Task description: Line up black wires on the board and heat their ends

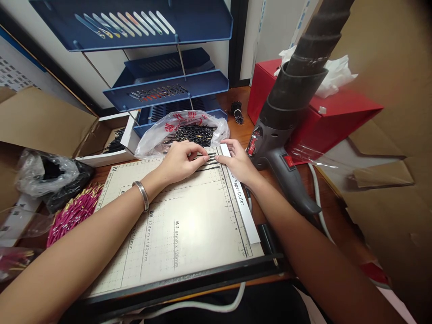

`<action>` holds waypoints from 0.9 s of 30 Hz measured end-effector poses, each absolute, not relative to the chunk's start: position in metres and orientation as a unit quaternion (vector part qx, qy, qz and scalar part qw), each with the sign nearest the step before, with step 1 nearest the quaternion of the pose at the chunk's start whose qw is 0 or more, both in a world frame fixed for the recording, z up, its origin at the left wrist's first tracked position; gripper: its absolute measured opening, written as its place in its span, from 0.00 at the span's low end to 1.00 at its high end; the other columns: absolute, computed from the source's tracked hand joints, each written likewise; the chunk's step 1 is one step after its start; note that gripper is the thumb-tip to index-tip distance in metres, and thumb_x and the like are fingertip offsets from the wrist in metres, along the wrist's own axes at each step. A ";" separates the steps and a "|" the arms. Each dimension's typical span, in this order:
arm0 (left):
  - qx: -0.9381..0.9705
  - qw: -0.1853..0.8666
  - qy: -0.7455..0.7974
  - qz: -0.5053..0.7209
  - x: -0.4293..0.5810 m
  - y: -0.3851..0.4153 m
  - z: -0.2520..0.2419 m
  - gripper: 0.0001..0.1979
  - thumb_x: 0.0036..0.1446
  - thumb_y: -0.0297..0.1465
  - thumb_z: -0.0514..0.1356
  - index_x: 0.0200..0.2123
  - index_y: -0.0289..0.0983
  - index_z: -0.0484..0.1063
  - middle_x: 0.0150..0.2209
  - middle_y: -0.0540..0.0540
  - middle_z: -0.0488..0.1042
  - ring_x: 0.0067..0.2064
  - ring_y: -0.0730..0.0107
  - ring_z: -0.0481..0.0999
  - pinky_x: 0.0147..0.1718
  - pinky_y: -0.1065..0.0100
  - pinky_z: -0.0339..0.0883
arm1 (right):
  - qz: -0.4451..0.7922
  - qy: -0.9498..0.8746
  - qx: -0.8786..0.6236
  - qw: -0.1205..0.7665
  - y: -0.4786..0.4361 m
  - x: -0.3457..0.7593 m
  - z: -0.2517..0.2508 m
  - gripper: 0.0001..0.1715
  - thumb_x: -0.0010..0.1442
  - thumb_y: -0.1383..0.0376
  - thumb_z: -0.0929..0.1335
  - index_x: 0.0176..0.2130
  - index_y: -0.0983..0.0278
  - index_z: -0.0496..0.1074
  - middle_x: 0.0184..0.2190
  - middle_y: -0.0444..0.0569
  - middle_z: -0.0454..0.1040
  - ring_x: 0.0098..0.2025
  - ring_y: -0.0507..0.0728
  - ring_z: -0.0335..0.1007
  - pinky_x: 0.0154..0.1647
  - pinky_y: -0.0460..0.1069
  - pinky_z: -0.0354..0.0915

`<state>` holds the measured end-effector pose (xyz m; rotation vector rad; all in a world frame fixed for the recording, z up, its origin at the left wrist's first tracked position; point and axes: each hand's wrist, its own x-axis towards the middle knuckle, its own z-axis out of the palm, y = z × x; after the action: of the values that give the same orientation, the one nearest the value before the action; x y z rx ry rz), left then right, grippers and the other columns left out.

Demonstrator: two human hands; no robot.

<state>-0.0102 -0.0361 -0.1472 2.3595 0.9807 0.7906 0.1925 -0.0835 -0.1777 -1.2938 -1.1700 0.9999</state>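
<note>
Several thin black rods [212, 164] lie side by side across the top right of a cream paper cutter board [199, 216]. My left hand [182, 159], with a metal bangle at the wrist, is closed, its thumb and index finger pinching at the rods. On the other side, my right hand [240, 164] bends over the white "Paper Cutter" guard strip [243, 211]. Its thumb presses at the rods' right ends, while the other fingers curl past the guard and are partly hidden. Just behind the board, a clear plastic bag [151, 138] holds many similar black rods with gold-coloured bits.
A grey heat gun [273, 117] stands to the right before a red tissue box [344, 112]. Blue tiered racks [162, 92] rise behind. Magenta rods [76, 211] and an open cardboard box [97, 146] are at left. A white cable [202, 307] runs along the front.
</note>
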 end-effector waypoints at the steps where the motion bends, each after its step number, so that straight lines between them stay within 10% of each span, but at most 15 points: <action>1: 0.860 0.229 0.357 0.285 -0.010 -0.036 -0.147 0.13 0.61 0.40 0.65 0.35 0.37 0.85 0.21 0.51 0.69 0.29 0.68 0.66 0.36 0.64 0.56 | 0.419 -0.492 -0.544 0.536 -0.084 0.192 -0.178 0.32 0.47 0.62 0.75 0.51 0.59 0.65 0.53 0.52 0.76 0.59 0.63 0.74 0.69 0.62 0.65; 27: 0.867 0.212 0.352 0.282 -0.010 -0.035 -0.147 0.12 0.60 0.40 0.66 0.34 0.38 0.85 0.20 0.52 0.65 0.29 0.69 0.64 0.36 0.64 0.56 | 0.426 -0.482 -0.540 0.543 -0.083 0.192 -0.178 0.33 0.43 0.63 0.72 0.50 0.58 0.65 0.51 0.50 0.76 0.58 0.63 0.74 0.69 0.61 0.65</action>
<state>-0.0098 -0.0355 -0.1471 2.4069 0.9778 0.7836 0.1922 -0.0827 -0.1783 -1.2825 -1.1450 1.0106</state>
